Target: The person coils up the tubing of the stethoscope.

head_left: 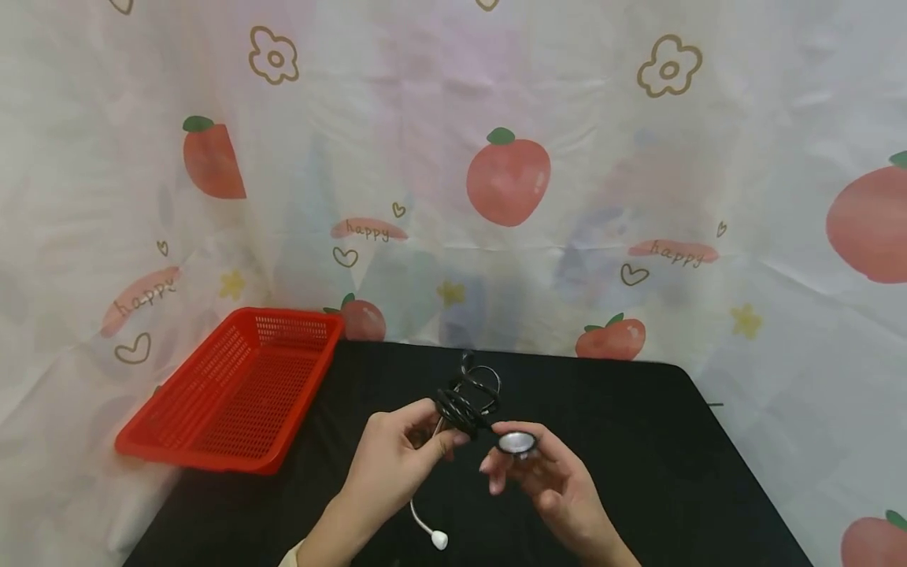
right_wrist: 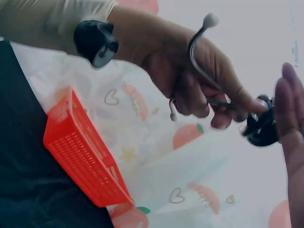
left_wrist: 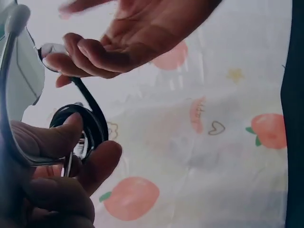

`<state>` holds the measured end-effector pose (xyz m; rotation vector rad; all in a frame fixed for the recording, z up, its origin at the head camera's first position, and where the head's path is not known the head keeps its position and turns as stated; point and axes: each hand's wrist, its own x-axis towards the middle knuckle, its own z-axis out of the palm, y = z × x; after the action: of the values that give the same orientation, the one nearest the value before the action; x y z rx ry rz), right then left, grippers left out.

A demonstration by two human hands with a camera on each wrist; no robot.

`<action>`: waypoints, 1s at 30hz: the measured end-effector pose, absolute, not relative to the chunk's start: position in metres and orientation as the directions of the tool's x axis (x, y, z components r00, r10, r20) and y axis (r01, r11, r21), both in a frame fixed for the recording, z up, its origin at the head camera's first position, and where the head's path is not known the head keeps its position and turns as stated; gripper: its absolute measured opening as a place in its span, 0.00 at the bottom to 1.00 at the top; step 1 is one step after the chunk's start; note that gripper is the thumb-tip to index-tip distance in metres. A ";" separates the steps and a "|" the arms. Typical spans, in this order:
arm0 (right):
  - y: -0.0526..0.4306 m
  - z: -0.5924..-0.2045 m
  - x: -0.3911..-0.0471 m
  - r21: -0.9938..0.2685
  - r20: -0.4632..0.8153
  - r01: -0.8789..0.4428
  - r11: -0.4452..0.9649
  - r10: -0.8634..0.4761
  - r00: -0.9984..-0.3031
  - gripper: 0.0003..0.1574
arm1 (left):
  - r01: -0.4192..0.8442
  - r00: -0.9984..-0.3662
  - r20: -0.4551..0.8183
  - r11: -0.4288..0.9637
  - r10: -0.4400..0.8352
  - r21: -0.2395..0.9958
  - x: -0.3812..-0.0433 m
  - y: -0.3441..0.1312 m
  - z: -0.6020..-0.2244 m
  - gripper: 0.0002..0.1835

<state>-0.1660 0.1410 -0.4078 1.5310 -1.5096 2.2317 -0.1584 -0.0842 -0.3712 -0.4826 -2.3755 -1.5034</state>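
Note:
My left hand [head_left: 393, 453] pinches a black stethoscope [head_left: 459, 411] by its coiled tubing and metal stems, between thumb and fingers. One metal ear tube hangs below that hand and ends in a white ear tip [head_left: 439, 540]. At the right, the silver chest piece [head_left: 517, 443] lies against the index finger of my right hand [head_left: 556, 484]; its other fingers bend loosely. The left wrist view shows the right thumb apart from the chest piece [left_wrist: 52, 49], with a length of tubing [left_wrist: 89, 97] running down to the coil. In the right wrist view, the white ear tips [right_wrist: 210, 20] stick out beside the left hand.
A red plastic basket [head_left: 283, 465] with perforated sides stands at the left of the black-covered table [head_left: 638, 472]. Behind the table hangs a pale curtain [head_left: 425, 94] printed with fruit, flowers and hearts. Both hands are above the table's middle.

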 end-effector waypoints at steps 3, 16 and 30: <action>0.136 -0.404 -0.160 -0.662 0.749 -0.679 -0.317 -0.306 -0.588 0.19 | 0.471 -0.870 0.478 0.487 0.120 0.735 -0.156 -0.079 -0.374 0.13; 0.110 -0.411 -0.158 -0.496 0.846 -0.865 -0.080 0.179 -0.502 0.14 | 0.612 -0.678 0.715 0.669 0.168 0.423 -0.140 -0.061 -0.375 0.11; 0.102 -0.394 -0.160 -0.216 0.949 -0.976 -0.028 0.229 -0.216 0.17 | 0.629 -0.629 0.751 0.698 0.200 0.341 -0.133 -0.058 -0.372 0.14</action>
<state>-0.1605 0.1024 -0.3938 0.9240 -1.1860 1.4702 -0.1333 -0.0580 -0.3720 -0.6303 -2.1980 -0.7808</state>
